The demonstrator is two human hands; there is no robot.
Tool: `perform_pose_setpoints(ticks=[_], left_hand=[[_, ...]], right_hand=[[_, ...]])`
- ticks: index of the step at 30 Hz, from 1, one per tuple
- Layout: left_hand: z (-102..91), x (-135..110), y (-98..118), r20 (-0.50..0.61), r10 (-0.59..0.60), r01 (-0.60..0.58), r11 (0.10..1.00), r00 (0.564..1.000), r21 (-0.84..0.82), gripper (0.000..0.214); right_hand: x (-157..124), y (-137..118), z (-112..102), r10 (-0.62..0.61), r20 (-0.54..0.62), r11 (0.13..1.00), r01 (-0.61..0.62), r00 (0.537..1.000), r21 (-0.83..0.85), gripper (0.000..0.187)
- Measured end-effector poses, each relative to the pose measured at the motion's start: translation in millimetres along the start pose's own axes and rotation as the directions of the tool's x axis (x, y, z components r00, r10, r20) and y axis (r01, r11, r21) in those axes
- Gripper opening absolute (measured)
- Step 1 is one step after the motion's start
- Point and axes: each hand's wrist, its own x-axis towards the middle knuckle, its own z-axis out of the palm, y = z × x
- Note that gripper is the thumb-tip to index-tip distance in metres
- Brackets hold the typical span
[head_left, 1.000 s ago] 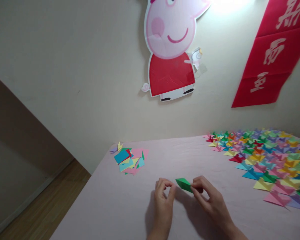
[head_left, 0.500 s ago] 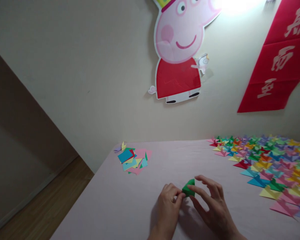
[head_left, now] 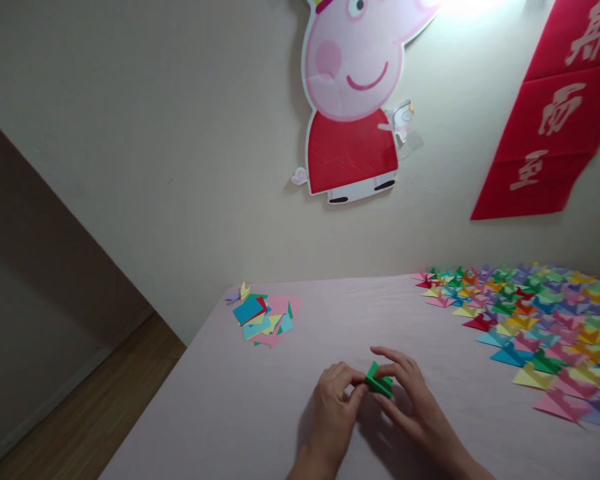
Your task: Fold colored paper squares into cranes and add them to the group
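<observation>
A small piece of green folded paper [head_left: 379, 382] is held up in front of me, just above the table. My left hand [head_left: 334, 403] pinches its left end between thumb and forefinger. On the other side, my right hand [head_left: 413, 400] has its index finger against the paper's upper face and its thumb at the lower edge. The other fingers of that hand are bent and raised. The paper's right part shows raised folds with a groove between them. Part of it is hidden behind my fingertips.
Loose coloured paper sheets [head_left: 265, 320] lie in a pile at the table's far left, beside a yellow folded paper figure [head_left: 244, 291] and a purple one. Many folded paper figures [head_left: 530, 327] stand in rows on the right. A wall with a pig cutout [head_left: 353, 150] rises behind the table [head_left: 220, 400].
The green paper has turned, and its folds now face more upward with a groove visible. My right fingers have moved slightly left and closed in on it. The whole view has shifted slightly.
</observation>
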Motion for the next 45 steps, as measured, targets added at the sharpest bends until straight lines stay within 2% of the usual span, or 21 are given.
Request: perform_pose_setpoints(ticks=[2, 4, 7, 9, 12, 16, 18, 21, 24, 27, 31, 34, 37, 42, 45], left_hand=[[0.7, 0, 3, 0.028, -0.058, 0.060, 0.995, 0.998, -0.074, 0.014], [2.1, -1, 4, 0.050, -0.112, 0.119, 0.981, 0.992, -0.153, 0.012], [5.9, -1, 1, 0.082, -0.189, 0.204, 0.947, 0.979, -0.249, 0.009], [8.8, -1, -3, 0.103, -0.223, 0.244, 0.922, 0.969, -0.301, 0.008], [11.9, -2, -5, 0.113, -0.243, 0.268, 0.889, 0.963, -0.371, 0.013], [10.1, -2, -3, 0.100, -0.255, 0.274, 0.891, 0.962, -0.361, 0.020], [6.9, -2, 1, 0.079, -0.238, 0.250, 0.928, 0.968, -0.276, 0.019], [2.6, -2, 6, 0.020, -0.138, 0.139, 0.989, 0.990, -0.056, 0.015], [3.0, -3, 8, -0.011, -0.069, 0.070, 0.995, 0.998, 0.069, 0.013], [8.0, -5, 5, 0.002, -0.141, 0.141, 0.989, 0.990, -0.052, 0.011], [14.6, -6, -2, 0.091, -0.236, 0.252, 0.931, 0.968, -0.265, 0.016], [16.2, -5, -4, 0.103, -0.256, 0.275, 0.916, 0.961, -0.292, 0.020], [15.1, -5, -2, 0.104, -0.283, 0.301, 0.916, 0.953, -0.265, 0.021], [13.5, -6, 3, 0.099, -0.257, 0.258, 0.966, 0.961, 0.005, 0.012], [15.7, -6, 2, 0.118, -0.250, 0.245, 0.968, 0.961, 0.058, 0.013]], right_hand=[[1, -1, 2, 0.136, 0.047, 0.974, -0.142, 0.990, 0.178, 0.017], [2, -2, 4, 0.241, 0.090, 0.900, -0.257, 0.966, 0.351, 0.023], [3, -5, 7, 0.347, 0.106, 0.762, -0.346, 0.932, 0.547, 0.033], [4, -7, 8, 0.391, 0.101, 0.706, -0.368, 0.915, 0.605, 0.036], [5, -10, 8, 0.408, 0.096, 0.697, -0.378, 0.908, 0.610, 0.036], [4, -10, 6, 0.371, 0.125, 0.743, -0.374, 0.920, 0.555, 0.033], [3, -9, 6, 0.362, 0.131, 0.778, -0.377, 0.923, 0.502, 0.030], [2, -8, 6, 0.338, 0.149, 0.839, -0.370, 0.929, 0.399, 0.024], [2, -8, 6, 0.329, 0.171, 0.873, -0.368, 0.929, 0.320, 0.023], [3, -12, 7, 0.399, 0.178, 0.812, -0.437, 0.900, 0.387, 0.028], [4, -14, 11, 0.498, 0.209, 0.589, -0.505, 0.842, 0.631, 0.031], [4, -11, 14, 0.539, 0.223, 0.508, -0.524, 0.813, 0.684, 0.033], [5, -10, 14, 0.523, 0.251, 0.532, -0.542, 0.815, 0.650, 0.036], [5, -14, 13, 0.474, 0.249, 0.633, -0.524, 0.845, 0.570, 0.036], [5, -14, 12, 0.508, 0.212, 0.642, -0.531, 0.835, 0.553, 0.036]])
